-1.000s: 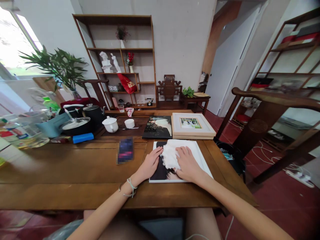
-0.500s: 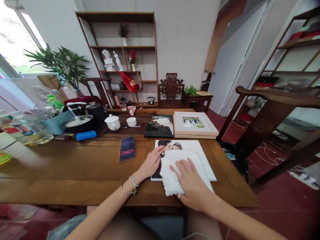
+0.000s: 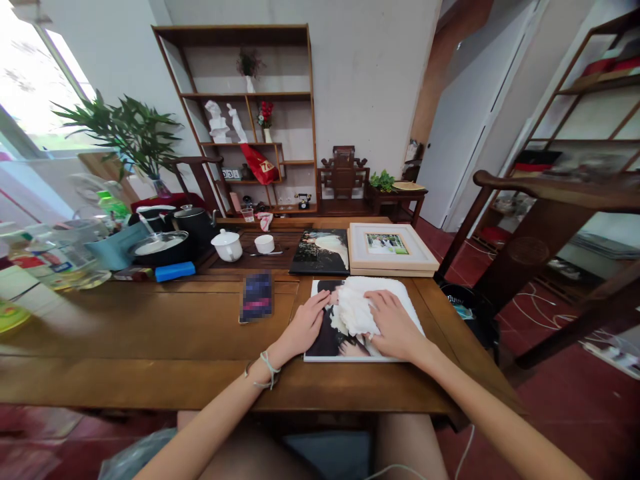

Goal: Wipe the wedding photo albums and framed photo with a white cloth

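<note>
Lower centre: photo point(image 3: 320, 345) flat on tabletop point(image 3: 170, 323), near its front edge. Left hand point(image 3: 303, 328) flat, fingers extended over photo's left side. Right hand point(image 3: 397, 327) laid over rumpled white cloth point(image 3: 356, 308), fingers loosely spread; cloth atop photo. Right of centre, beyond: dark picture point(image 3: 320, 252) beside pale frame point(image 3: 356, 253). Left of centre: white cup point(image 3: 265, 245). Upper left, farthest: shelf point(image 3: 235, 95).
</note>
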`<state>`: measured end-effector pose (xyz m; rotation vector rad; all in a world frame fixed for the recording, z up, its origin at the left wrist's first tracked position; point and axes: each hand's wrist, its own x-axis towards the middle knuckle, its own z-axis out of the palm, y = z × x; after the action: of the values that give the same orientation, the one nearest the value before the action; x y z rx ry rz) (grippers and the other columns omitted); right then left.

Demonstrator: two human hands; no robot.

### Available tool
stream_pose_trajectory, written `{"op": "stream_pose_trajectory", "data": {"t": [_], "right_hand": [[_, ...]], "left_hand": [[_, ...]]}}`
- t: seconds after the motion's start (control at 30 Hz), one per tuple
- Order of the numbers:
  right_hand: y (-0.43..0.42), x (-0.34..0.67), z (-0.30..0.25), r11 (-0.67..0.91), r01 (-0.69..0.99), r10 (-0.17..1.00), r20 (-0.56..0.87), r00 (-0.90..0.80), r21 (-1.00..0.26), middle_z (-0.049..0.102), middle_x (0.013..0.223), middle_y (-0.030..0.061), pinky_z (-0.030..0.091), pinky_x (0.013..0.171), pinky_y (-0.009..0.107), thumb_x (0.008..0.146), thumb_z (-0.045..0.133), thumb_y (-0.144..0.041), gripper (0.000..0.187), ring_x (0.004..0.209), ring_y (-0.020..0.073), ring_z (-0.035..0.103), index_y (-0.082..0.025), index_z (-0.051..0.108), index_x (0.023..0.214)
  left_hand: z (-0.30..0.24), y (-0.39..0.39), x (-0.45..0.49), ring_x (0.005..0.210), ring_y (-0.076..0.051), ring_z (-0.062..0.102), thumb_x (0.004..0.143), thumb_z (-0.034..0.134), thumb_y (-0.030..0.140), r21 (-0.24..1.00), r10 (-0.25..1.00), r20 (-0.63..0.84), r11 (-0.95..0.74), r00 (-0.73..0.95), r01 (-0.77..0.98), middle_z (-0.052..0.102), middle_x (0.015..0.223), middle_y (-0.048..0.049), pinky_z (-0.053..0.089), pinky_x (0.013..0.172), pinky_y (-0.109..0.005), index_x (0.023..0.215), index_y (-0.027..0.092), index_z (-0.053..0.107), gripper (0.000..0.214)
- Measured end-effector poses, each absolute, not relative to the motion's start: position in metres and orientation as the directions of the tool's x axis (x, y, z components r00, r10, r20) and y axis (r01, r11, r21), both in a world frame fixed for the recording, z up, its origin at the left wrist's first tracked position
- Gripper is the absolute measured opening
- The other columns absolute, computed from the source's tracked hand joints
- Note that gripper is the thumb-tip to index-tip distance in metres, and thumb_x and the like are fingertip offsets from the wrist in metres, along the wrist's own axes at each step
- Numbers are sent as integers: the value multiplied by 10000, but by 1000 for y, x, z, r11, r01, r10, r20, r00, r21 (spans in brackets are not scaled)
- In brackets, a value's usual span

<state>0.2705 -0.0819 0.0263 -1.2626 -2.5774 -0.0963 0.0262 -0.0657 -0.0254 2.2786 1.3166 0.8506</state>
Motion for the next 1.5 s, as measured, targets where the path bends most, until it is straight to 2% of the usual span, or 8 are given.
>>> {"op": "stream_pose_trajectory", "data": {"t": [0.13,0.23,0.4,0.7,0.93,1.23,1.4,1.5], "right_hand": [[-95,266,25,618,785,765,268,-585,-49,508,1266,183,232,1086,514,784,599,-319,428,1196,343,383,-108,622,1156],[-116,260,25,644,763,753,223,-619,-56,487,1295,193,188,1099,550,773,595,-320,570,1216,359,371,-108,537,1299],[-138,257,26,748,659,662,150,-734,-79,435,1372,189,132,1113,568,748,615,-321,743,1287,368,311,-130,389,1429],[-62,268,28,653,757,742,214,-635,-15,502,1300,190,250,1075,487,784,613,-372,453,1212,343,384,-92,636,1140],[-29,250,24,582,810,781,230,-581,70,509,1266,200,271,1032,515,863,535,-430,456,1161,353,403,-88,622,1151],[-75,245,26,618,777,753,198,-628,116,512,1265,212,253,1049,565,810,580,-390,543,1179,382,402,-84,571,1258],[-95,261,28,669,743,723,209,-658,28,514,1283,189,265,1077,513,775,613,-373,417,1190,360,401,-91,676,1077],[-89,276,27,657,752,735,270,-622,-53,525,1261,177,306,1064,467,772,612,-337,323,1169,335,414,-94,700,966]], "left_hand": [[-26,-66,25,1384,-214,373,955,310,199,589,870,316,-493,379,640,424,1487,-75,291,1151,-493,1381,242,460,453],[-26,-66,25,1382,-214,375,950,318,195,590,864,324,-504,386,632,424,1486,-79,296,1151,-487,1379,237,463,455],[-24,-66,26,1395,-225,351,942,296,179,583,873,297,-487,386,650,409,1493,-89,275,1159,-499,1391,216,447,475],[-26,-65,26,1399,-213,347,949,286,177,575,870,298,-492,393,654,406,1495,-91,289,1150,-488,1378,216,451,461],[-27,-64,26,1387,-220,366,951,300,187,573,862,321,-506,392,645,423,1484,-88,300,1146,-479,1382,221,453,459],[-27,-64,27,1377,-238,381,935,319,169,599,865,335,-502,374,624,437,1469,-126,300,1142,-486,1335,169,506,441],[-24,-65,28,1336,-237,441,896,411,149,662,860,408,-511,308,549,499,1417,-130,291,1151,-472,1291,174,549,419],[-21,-62,27,1312,-271,465,829,553,155,762,893,421,-444,161,472,473,1432,-136,357,1108,-477,1207,181,604,383]]}}
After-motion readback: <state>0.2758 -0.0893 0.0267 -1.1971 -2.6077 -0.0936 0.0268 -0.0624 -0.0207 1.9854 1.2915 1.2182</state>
